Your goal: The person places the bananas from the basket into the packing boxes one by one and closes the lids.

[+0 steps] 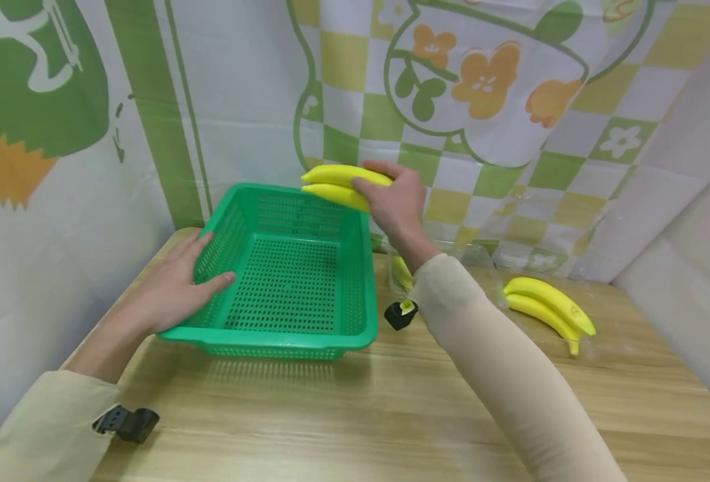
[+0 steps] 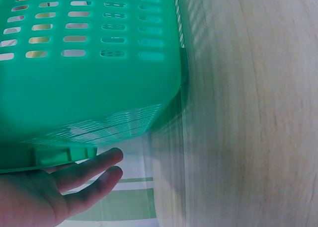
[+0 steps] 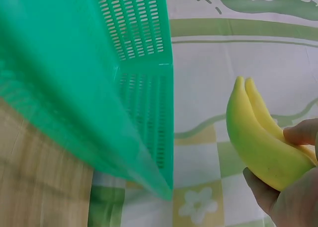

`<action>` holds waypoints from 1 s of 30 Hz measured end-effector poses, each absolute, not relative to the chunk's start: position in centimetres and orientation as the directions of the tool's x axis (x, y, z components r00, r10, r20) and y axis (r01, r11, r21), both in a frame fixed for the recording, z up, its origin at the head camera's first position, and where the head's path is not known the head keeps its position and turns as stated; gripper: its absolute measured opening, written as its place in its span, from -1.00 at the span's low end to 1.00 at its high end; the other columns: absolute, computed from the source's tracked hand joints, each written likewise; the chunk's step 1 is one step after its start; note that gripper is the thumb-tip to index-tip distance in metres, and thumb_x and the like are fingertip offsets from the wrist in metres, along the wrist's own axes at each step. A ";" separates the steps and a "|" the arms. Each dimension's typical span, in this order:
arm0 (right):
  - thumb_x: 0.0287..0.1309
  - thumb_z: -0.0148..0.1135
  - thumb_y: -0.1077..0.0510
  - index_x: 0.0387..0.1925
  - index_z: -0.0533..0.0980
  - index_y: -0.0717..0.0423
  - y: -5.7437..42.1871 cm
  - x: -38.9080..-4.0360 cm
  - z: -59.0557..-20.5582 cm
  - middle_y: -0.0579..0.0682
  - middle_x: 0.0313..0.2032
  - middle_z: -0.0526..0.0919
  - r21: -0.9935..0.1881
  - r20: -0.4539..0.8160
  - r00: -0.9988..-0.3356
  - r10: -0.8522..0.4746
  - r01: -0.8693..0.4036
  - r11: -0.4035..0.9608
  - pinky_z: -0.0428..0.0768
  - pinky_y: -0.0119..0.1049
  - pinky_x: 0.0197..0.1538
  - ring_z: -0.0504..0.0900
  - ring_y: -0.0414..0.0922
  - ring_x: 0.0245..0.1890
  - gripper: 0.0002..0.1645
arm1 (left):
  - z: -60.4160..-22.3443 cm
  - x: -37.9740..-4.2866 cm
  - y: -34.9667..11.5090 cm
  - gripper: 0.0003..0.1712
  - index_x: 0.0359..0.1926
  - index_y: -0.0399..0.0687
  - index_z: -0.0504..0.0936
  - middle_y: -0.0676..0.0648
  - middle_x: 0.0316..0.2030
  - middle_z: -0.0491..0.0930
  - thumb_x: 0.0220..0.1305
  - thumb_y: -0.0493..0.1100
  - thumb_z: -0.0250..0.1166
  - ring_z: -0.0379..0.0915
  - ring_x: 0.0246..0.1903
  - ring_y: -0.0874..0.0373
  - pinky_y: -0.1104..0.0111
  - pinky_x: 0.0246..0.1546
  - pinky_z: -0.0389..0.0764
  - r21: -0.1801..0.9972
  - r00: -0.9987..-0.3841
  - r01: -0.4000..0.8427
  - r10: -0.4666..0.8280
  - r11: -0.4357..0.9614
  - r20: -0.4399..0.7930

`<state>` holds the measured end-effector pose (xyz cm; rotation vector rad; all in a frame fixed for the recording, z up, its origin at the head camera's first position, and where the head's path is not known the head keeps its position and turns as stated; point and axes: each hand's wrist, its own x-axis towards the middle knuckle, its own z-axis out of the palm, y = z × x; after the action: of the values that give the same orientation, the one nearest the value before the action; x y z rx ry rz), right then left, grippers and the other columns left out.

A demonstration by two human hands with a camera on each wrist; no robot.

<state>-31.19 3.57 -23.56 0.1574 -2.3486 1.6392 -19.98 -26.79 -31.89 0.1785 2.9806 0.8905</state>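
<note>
Two yellow bananas [image 1: 335, 185], side by side, are gripped in my right hand [image 1: 398, 201] above the far right corner of a green plastic basket [image 1: 297, 340]. The right wrist view shows the bananas [image 3: 258, 137] between thumb and fingers, tips pointing away from the hand [image 3: 298, 197]. My left hand [image 1: 174, 281] holds the basket's left rim, thumb over the inside. In the left wrist view, the fingers [image 2: 92, 175] extend outside, below the rim. The basket's perforated floor shows bare in the head view.
Two more bananas [image 1: 544, 308] lie on the wooden table [image 1: 343, 428] at right. Behind my right wrist stands a clear plastic container [image 1: 469, 258], with a yellow item [image 1: 401, 272] partly hidden there. A patterned curtain [image 1: 246, 100] hangs behind the table.
</note>
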 end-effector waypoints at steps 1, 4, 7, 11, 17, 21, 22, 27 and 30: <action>0.24 0.51 0.13 0.21 0.71 0.05 3.9 -31.1 -23.6 0.03 0.18 0.74 -0.908 0.284 -0.957 0.067 -0.246 0.340 0.74 -0.31 -0.06 0.70 -0.13 -0.05 -0.51 | -31.9 -20.0 -26.8 0.11 0.71 -0.23 -0.33 -0.48 0.67 -0.35 0.61 0.29 0.06 -0.24 0.60 -0.61 -0.52 0.44 0.08 0.548 -0.993 0.103 0.117 0.830 0.009; 0.24 0.50 0.14 0.22 0.71 0.06 5.0 -31.0 -23.7 0.02 0.19 0.72 -0.917 0.286 -0.955 0.077 -0.250 0.310 0.73 -0.35 -0.12 0.69 -0.13 -0.07 -0.50 | -31.9 -20.0 -26.8 0.12 0.71 -0.22 -0.34 -0.47 0.68 -0.35 0.60 0.30 0.06 -0.24 0.60 -0.61 -0.52 0.44 0.08 0.552 -0.993 0.103 0.118 0.827 0.010; 0.24 0.50 0.14 0.23 0.69 0.06 5.9 -30.8 -23.8 0.03 0.19 0.72 -0.924 0.287 -0.954 0.089 -0.251 0.288 0.72 -0.37 -0.14 0.67 -0.13 -0.08 -0.49 | -31.9 -20.0 -26.9 0.11 0.71 -0.22 -0.34 -0.46 0.68 -0.37 0.61 0.29 0.06 -0.26 0.60 -0.60 -0.53 0.44 0.06 0.557 -0.993 0.104 0.119 0.824 0.009; 0.23 0.50 0.14 0.21 0.70 0.08 6.9 -30.7 -24.2 0.05 0.15 0.71 -0.933 0.286 -0.952 0.106 -0.251 0.259 0.71 -0.38 -0.16 0.65 -0.13 -0.10 -0.50 | -32.0 -19.9 -27.0 0.11 0.71 -0.23 -0.33 -0.46 0.68 -0.38 0.61 0.28 0.06 -0.29 0.61 -0.60 -0.54 0.44 0.04 0.555 -0.993 0.102 0.117 0.825 0.009; 0.24 0.49 0.12 0.14 0.74 0.07 8.5 -30.3 -24.8 0.07 0.11 0.71 -0.934 0.304 -0.943 0.137 -0.266 0.237 0.69 -0.38 -0.24 0.66 -0.12 -0.14 -0.58 | -32.0 -19.9 -27.1 0.10 0.71 -0.24 -0.33 -0.47 0.68 -0.37 0.61 0.25 0.08 -0.27 0.61 -0.60 -0.54 0.44 0.05 0.554 -0.993 0.106 0.118 0.826 0.013; 0.24 0.50 0.10 0.13 0.75 0.07 9.7 -30.1 -25.0 0.08 0.13 0.71 -0.931 0.314 -0.936 0.157 -0.272 0.242 0.69 -0.38 -0.21 0.65 -0.13 -0.13 -0.58 | -32.0 -19.9 -27.1 0.10 0.71 -0.24 -0.33 -0.47 0.68 -0.36 0.61 0.26 0.07 -0.27 0.61 -0.59 -0.53 0.44 0.06 0.552 -0.993 0.107 0.120 0.827 0.013; 0.23 0.50 0.10 0.12 0.75 0.07 10.0 -30.0 -25.0 0.08 0.14 0.72 -0.930 0.316 -0.935 0.163 -0.271 0.248 0.68 -0.38 -0.20 0.65 -0.14 -0.13 -0.57 | -32.0 -19.9 -27.1 0.10 0.71 -0.24 -0.33 -0.47 0.68 -0.36 0.61 0.26 0.07 -0.27 0.61 -0.59 -0.53 0.44 0.06 0.552 -0.993 0.106 0.120 0.827 0.011; 0.21 0.53 0.10 0.17 0.72 0.11 12.0 -29.8 -25.4 0.06 0.14 0.71 -0.936 0.297 -0.937 0.185 -0.247 0.250 0.68 -0.42 -0.15 0.63 -0.20 -0.11 -0.50 | -32.0 -19.9 -26.9 0.10 0.71 -0.24 -0.33 -0.47 0.68 -0.36 0.61 0.25 0.08 -0.29 0.61 -0.59 -0.53 0.44 0.05 0.559 -0.992 0.109 0.123 0.822 0.011; 0.21 0.54 0.09 0.21 0.70 0.11 13.3 -29.7 -25.7 0.04 0.16 0.68 -0.941 0.282 -0.939 0.196 -0.231 0.247 0.69 -0.46 -0.15 0.63 -0.23 -0.11 -0.47 | -32.0 -19.9 -26.9 0.09 0.71 -0.24 -0.32 -0.47 0.68 -0.36 0.62 0.24 0.08 -0.29 0.61 -0.59 -0.54 0.44 0.05 0.561 -0.992 0.111 0.126 0.821 0.013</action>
<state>-29.73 13.28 -25.67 0.0320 -2.1845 1.7391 -19.92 -26.88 -32.00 0.1936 2.9740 0.9134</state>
